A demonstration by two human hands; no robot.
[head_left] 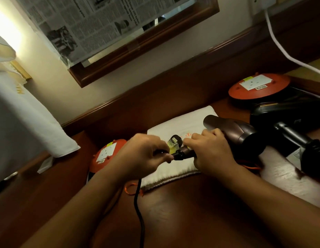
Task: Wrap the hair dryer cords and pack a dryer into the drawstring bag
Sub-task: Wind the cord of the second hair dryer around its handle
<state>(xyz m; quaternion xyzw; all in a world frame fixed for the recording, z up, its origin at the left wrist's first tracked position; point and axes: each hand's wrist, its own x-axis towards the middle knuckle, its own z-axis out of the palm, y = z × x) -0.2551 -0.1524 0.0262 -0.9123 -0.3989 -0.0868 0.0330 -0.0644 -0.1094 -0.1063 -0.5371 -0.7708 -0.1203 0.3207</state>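
A brown hair dryer [234, 131] lies over a white drawstring bag [180, 122] with orange strings [132, 189] on the dark wooden desk. My right hand [211, 153] grips the dryer's handle near its end. My left hand [145, 156] pinches the black cord [139, 212] where it leaves the handle; the cord hangs down toward me. The black plug [176, 140] with a yellow tag rests between my hands. A second, black hair dryer [288, 129] lies at the right.
Two round orange socket reels sit on the desk, one [105, 154] at the left under my wrist, one [257, 86] at the back right. A white cable [281, 43] runs from a wall socket. A newspaper-covered mirror [109, 33] hangs behind. White cloth [21, 113] hangs at the left.
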